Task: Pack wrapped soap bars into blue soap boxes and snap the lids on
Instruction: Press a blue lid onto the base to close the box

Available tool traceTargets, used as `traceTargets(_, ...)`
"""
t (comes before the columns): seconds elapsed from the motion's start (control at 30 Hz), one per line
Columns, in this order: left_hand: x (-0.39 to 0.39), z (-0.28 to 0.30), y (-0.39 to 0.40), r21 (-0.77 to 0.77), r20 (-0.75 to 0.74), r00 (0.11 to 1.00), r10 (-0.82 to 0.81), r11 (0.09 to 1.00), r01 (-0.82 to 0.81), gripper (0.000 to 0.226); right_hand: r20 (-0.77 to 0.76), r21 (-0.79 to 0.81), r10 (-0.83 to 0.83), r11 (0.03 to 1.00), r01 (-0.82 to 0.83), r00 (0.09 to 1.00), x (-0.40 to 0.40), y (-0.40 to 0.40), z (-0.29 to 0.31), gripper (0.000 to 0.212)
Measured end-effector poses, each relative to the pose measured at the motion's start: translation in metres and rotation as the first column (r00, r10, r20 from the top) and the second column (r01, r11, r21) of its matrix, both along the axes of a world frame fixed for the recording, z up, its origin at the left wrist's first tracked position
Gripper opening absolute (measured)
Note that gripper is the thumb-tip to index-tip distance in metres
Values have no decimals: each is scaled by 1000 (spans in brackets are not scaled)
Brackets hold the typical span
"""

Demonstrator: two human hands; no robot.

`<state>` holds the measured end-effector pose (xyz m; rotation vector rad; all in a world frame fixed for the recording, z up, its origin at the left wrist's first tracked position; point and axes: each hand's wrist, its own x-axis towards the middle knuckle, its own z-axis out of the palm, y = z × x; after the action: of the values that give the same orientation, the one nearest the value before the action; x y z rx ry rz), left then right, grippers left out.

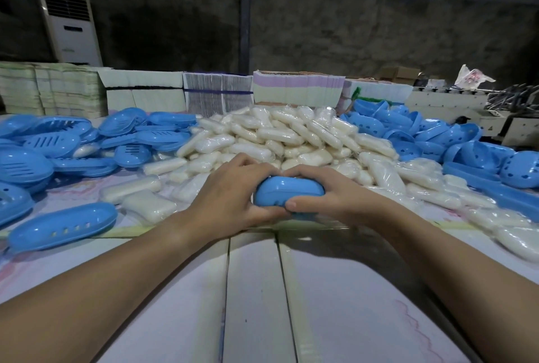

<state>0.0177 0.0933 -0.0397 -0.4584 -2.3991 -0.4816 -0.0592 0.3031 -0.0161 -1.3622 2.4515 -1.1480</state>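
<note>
A blue oval soap box (287, 189) with its lid on sits between both my hands at the middle of the table. My left hand (233, 190) grips its left end, fingers curled over the top and thumb underneath. My right hand (326, 190) grips its right end, thumb pressed on the near edge. Whatever the box contains is hidden. A big heap of white wrapped soap bars (280, 138) lies just behind it. Blue lids (52, 143) are piled at the left and blue box bottoms (423, 135) at the right.
A closed blue box (62, 228) lies at the near left. Loose wrapped bars (148, 205) are scattered around my hands. Stacks of flat cartons (215, 91) line the table's far edge. A white floor air conditioner (70, 27) stands at the back left.
</note>
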Motion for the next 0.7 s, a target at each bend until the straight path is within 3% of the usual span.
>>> traceTargets(0.13,5,4,0,87,-34,999,-16,996,19,55,68,-32,-10,999,12,998,3,3,5,25)
traceTargets(0.4,5,3,9,-97,-205,976,-74,994,54,50,339,-46,78,997,-67,938,6,10,9,36)
traceTargets(0.5,1,-1,7,-42,-201,976,-83,996,76,55,246,-53,5,999,9,969,7,10,13,40)
traceTargets(0.57,-3,-3,1,83,-167,985,-46,995,61,59,150,-82,-83,992,96,985,9,13,20,36)
traceTargets(0.7,-7,-10,-20,193,65,998,3,981,-15,45,45,-121,-307,943,310,951,-3,51,44,28)
